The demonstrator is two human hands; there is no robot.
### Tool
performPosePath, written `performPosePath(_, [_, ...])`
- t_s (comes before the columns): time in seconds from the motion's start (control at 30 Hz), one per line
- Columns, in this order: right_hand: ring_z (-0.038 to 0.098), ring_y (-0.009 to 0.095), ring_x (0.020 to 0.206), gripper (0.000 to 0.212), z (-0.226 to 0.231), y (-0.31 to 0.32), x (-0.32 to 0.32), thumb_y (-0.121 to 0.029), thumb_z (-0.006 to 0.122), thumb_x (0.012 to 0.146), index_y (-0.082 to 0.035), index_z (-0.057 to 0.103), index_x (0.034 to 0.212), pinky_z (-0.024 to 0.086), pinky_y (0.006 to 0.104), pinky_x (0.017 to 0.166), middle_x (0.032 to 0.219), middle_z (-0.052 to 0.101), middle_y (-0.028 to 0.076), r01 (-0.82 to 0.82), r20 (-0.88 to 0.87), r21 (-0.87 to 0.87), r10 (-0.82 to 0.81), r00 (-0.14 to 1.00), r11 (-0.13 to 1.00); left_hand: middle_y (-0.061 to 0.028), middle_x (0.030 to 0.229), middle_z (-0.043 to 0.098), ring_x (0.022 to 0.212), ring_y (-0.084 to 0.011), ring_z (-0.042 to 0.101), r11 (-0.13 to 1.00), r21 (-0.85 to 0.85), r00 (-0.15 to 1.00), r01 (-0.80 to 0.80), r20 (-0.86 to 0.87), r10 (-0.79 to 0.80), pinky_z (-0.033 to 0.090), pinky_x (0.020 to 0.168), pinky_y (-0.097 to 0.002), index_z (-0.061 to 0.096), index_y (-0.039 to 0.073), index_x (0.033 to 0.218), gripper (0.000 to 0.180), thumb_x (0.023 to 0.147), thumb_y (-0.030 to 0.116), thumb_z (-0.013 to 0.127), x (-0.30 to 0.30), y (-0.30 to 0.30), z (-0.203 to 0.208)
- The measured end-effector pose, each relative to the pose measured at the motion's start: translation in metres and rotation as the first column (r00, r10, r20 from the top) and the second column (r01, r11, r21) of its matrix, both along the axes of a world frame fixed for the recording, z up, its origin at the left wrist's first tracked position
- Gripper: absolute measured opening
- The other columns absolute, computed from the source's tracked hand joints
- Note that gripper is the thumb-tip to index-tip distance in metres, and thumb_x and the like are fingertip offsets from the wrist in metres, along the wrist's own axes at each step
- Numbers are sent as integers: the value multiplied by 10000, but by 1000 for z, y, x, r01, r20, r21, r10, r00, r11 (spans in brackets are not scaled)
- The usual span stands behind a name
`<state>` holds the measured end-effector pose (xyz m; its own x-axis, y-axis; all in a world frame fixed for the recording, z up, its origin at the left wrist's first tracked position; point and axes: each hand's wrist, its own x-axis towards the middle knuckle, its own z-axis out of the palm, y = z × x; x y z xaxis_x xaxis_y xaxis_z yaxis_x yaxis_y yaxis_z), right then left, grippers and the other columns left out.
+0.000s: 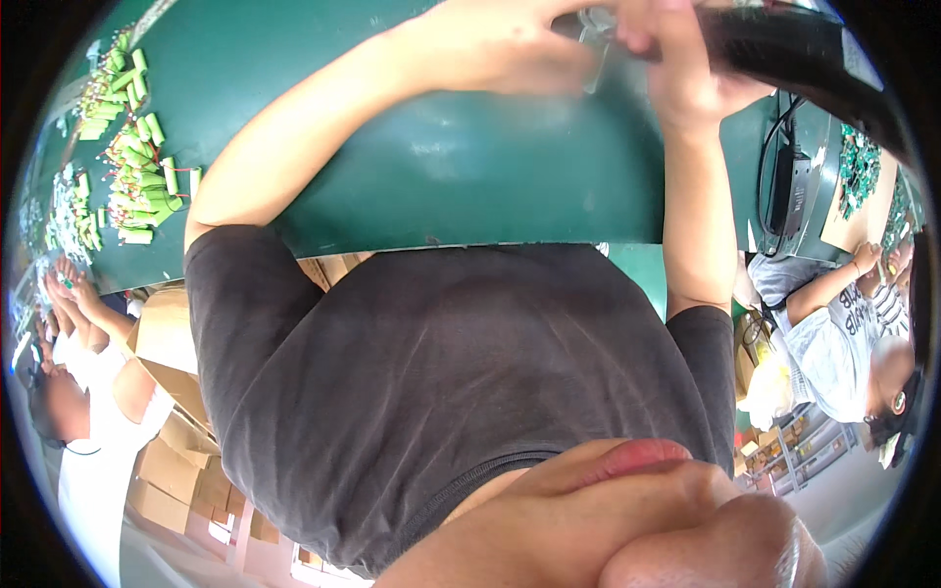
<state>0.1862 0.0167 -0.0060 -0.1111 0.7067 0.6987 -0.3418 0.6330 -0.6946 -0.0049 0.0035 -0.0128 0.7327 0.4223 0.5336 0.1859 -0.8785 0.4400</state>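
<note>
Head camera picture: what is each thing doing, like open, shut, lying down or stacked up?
left hand, fingers curled, at a small clear piece; blurred.
right hand, raised, fingers at the same piece; grip unclear.
small clear piece, up between both hands, blurred.
green cylinders, lying in loose heaps on the green table.
black box, lying flat, cable attached.
cardboard boxes, stacked.

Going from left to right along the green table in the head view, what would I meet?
Green cylinder cells in heaps → the person's left hand → a small clear piece pinched between both hands → right hand → black box with cable → small green boards.
</note>
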Motion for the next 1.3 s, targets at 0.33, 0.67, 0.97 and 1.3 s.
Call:
performPosePath(0.33, [567, 137, 541, 535, 10, -11, -4, 150, 603, 864, 8, 408, 1341, 473, 285, 509, 717, 625, 58, 96, 104, -171, -79, 991, 981, -215, 1348, 535, 1214, -394, 586, 841, -18, 841, -540, 15, 540, 499, 1020, -440, 679, 77, 1119, 405, 730, 145, 770, -46, 82, 58])
performPosePath(0.67, [589, 90, 607, 485, 12, -17, -17, 120, 667, 842, 21, 512, 1291, 481, 247, 602, 753, 620, -4, 65, 73, -229, -50, 996, 971, -253, 1528, 426, 1461, -403, 368, 865, 226, 785, -449, -362, 502, 343, 1205, -459, 464, 97, 1487, 772, 814, 266, 802, -117, 265, 14])
performPosePath(0.97, [584, 97, 635, 488, 17, -15, -3, 98, 648, 871, 29, 441, 1307, 490, 254, 596, 802, 628, 34, 79, 55, -200, -70, 996, 977, -237, 1230, 570, 1183, -379, 557, 781, 118, 705, -614, -364, 609, 468, 1047, -411, 555, 7, 1291, 855, 626, 413, 906, -71, 262, 19])
performPosePath(1.3, [547, 234, 459, 500, 79, 37, 82, 81, 578, 884, -1, 365, 1329, 522, 398, 464, 725, 633, 171, 238, -84, 214, -225, 971, 947, -211, 1154, 459, 1075, -385, 529, 931, -215, 953, -294, -142, 268, 467, 965, -422, 492, -7, 1247, 710, 692, 239, 860, 13, -1, 37])
